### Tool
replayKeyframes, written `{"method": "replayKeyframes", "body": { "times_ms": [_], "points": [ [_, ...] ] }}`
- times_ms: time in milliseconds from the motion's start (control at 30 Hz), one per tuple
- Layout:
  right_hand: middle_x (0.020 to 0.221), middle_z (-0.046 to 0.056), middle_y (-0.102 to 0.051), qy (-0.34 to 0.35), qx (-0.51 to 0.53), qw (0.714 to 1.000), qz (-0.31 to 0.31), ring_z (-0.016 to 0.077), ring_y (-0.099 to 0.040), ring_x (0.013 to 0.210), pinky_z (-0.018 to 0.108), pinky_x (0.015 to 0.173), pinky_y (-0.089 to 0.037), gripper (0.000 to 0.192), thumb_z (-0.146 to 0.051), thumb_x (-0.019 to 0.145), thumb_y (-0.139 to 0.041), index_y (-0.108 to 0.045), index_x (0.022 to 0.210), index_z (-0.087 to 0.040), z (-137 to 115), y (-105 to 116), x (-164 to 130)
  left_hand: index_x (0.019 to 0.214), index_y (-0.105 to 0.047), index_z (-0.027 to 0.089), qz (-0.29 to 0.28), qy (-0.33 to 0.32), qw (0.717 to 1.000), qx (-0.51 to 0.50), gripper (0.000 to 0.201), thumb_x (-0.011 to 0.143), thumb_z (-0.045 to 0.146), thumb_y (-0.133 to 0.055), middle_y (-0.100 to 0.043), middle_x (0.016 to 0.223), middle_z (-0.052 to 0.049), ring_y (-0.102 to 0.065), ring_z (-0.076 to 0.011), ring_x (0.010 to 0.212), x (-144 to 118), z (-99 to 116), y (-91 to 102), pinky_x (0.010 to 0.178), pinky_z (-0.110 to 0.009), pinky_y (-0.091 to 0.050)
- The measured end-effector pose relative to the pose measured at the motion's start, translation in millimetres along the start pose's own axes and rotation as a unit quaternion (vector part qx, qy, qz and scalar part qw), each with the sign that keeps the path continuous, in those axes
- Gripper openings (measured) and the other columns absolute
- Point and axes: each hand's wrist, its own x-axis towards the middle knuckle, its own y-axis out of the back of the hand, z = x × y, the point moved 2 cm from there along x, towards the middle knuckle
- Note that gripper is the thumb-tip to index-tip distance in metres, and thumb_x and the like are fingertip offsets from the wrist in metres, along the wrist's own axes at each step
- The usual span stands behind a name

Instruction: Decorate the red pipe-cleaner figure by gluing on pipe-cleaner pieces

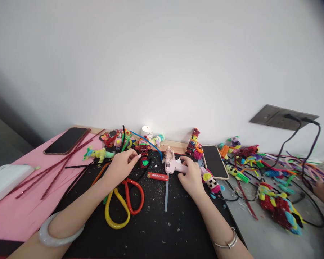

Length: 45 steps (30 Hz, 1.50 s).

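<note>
a pale pink plastic glue gun (175,166) was held by its handle in the right hand (191,176). the fingers of the left hand (124,163) were drawn narrowly together just beside a dark red, glittery, fuzzy figure (143,146); whether it was gripped could not be told. its body appeared largely built up, though no glue could be seen being laid on it. beyond the right hand, an upright red-and-yellow fuzzy figure (194,142) looked complete, while left of the left hand, loose red tinsel stems (70,155) seemed unused.
</note>
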Motion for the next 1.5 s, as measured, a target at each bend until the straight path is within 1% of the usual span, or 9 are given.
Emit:
{"method": "replayKeyframes", "body": {
  "times_ms": [200,433,600,767,900,1067,1267,1400,1500],
  "points": [
    [0.095,0.009,-0.059,-0.002,0.0,0.994,0.11,0.0285,-0.049,0.089,0.044,0.082,-0.041,0.053,-0.007,0.065,-0.048,-0.054,0.116,-0.017,-3.1,11.4,0.5,0.091,-0.055,0.02,-0.023,0.041,0.999,0.0,0.033,0.082,0.051,-0.051,-0.068,0.083,-0.005,-0.061,-0.0201,0.067,2.2,-10.4,-11.7,0.067,-0.033,-0.047],
    [0.102,0.011,-0.055,-0.056,0.12,0.972,0.197,0.0277,-0.052,0.096,0.042,0.084,-0.043,0.055,-0.013,0.07,-0.051,-0.047,0.125,-0.016,1.1,15.0,-1.9,0.107,-0.051,0.02,-0.046,0.086,0.995,0.029,0.059,0.069,0.065,-0.058,-0.069,0.091,-0.007,-0.064,-0.0242,0.074,3.1,-10.4,-14.3,0.062,-0.032,-0.045],
    [0.101,0.01,-0.056,-0.055,0.171,0.969,0.169,0.026,-0.054,0.094,0.043,0.086,-0.044,0.055,-0.011,0.068,-0.052,-0.049,0.122,-0.016,-0.3,10.1,-1.7,0.102,-0.051,0.02,-0.049,0.078,0.996,0.01,0.044,0.081,0.059,-0.047,-0.069,0.088,-0.006,-0.064,-0.0229,0.07,5.9,-12.4,-15.0,0.065,-0.034,-0.045],
    [0.096,0.008,-0.058,-0.052,0.232,0.963,0.124,0.0221,-0.057,0.085,0.037,0.077,-0.048,0.054,-0.014,0.07,-0.055,-0.048,0.124,-0.016,-7.0,6.9,-3.0,0.104,-0.051,0.02,-0.059,0.103,0.992,0.034,0.055,0.07,0.063,-0.058,-0.069,0.094,-0.006,-0.065,-0.0234,0.075,5.7,-12.8,-16.0,0.063,-0.031,-0.044],
    [0.1,0.009,-0.065,-0.04,0.291,0.953,0.073,0.022,-0.061,0.087,0.033,0.076,-0.05,0.042,-0.022,0.074,-0.058,-0.056,0.115,-0.015,-15.6,7.9,-3.4,0.103,-0.054,0.019,-0.057,0.118,0.989,0.065,0.059,0.07,0.068,-0.054,-0.069,0.092,-0.008,-0.065,-0.0256,0.08,5.6,-4.7,-17.0,0.064,-0.032,-0.044],
    [0.099,0.006,-0.07,-0.021,0.308,0.951,0.001,0.022,-0.064,0.088,0.031,0.079,-0.05,0.028,-0.021,0.076,-0.057,-0.065,0.103,-0.017,-20.7,6.9,-4.0,0.086,-0.061,0.018,-0.066,0.111,0.986,0.107,0.047,0.07,0.062,-0.056,-0.069,0.088,-0.011,-0.065,-0.0292,0.079,10.0,-0.5,-20.7,0.062,-0.032,-0.042],
    [0.088,0.005,-0.071,0.045,0.303,0.951,-0.045,0.0215,-0.066,0.079,0.03,0.071,-0.052,0.02,-0.027,0.08,-0.059,-0.068,0.095,-0.018,-21.2,0.5,-8.8,0.085,-0.055,0.018,-0.023,0.106,0.992,-0.067,0.033,0.07,0.046,-0.063,-0.067,0.088,-0.007,-0.063,-0.0227,0.078,8.5,-7.7,-15.4,0.069,-0.031,-0.046],
    [0.086,0.005,-0.072,0.056,0.302,0.95,-0.055,0.0208,-0.066,0.076,0.028,0.067,-0.053,0.018,-0.026,0.08,-0.059,-0.068,0.093,-0.019,-24.3,0.4,-11.1,0.084,-0.047,0.019,-0.077,0.149,0.959,-0.227,0.034,0.073,0.047,-0.063,-0.056,0.063,0.004,-0.054,-0.0141,0.054,2.1,0.2,-14.8,0.053,-0.026,-0.043],
    [0.089,0.006,-0.072,0.062,0.313,0.946,-0.056,0.0208,-0.066,0.077,0.028,0.068,-0.053,0.019,-0.028,0.081,-0.059,-0.068,0.095,-0.018,-24.3,0.4,-11.7,0.09,-0.048,0.018,-0.084,0.159,0.933,-0.313,0.037,0.072,0.044,-0.067,-0.06,0.069,0.004,-0.055,-0.0116,0.055,-1.7,7.7,-17.6,0.053,-0.024,-0.045]
  ]
}}
